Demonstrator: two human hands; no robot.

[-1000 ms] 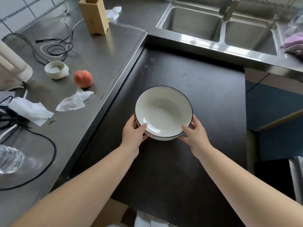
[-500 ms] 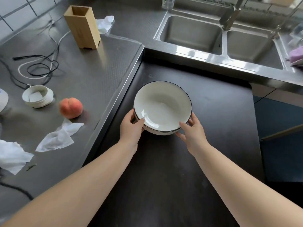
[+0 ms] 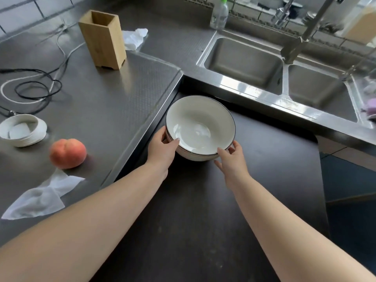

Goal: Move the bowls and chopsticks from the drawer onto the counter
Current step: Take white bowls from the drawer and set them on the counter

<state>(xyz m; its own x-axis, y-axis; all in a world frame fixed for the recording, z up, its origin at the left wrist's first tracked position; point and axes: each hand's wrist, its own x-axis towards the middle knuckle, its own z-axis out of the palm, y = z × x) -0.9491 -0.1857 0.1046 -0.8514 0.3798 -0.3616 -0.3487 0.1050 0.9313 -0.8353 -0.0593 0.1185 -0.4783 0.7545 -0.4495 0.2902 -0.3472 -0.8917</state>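
Observation:
A white bowl with a thin dark rim [image 3: 201,123] is held over the dark lower surface [image 3: 264,169], close to the inner corner of the steel counter [image 3: 101,102]. A second rim line shows just under the top one, so it looks like two stacked bowls. My left hand [image 3: 161,148] grips the near left side, thumb on the rim. My right hand [image 3: 233,159] holds the near right side, thumb on the rim and fingers beneath. Whether the bowl touches the dark surface I cannot tell. No chopsticks or drawer are in view.
An empty bamboo holder [image 3: 103,39] stands at the back of the counter. A peach [image 3: 68,152], a small white round container [image 3: 22,130], crumpled tissues [image 3: 40,197] and coiled cables [image 3: 30,88] lie at left. A double sink [image 3: 244,62] with a faucet [image 3: 295,47] is at back right.
Both hands have carried the bowl away from me, toward the corner where the counter meets the sink. The view has tilted up, so the holder and sink sit lower in frame.

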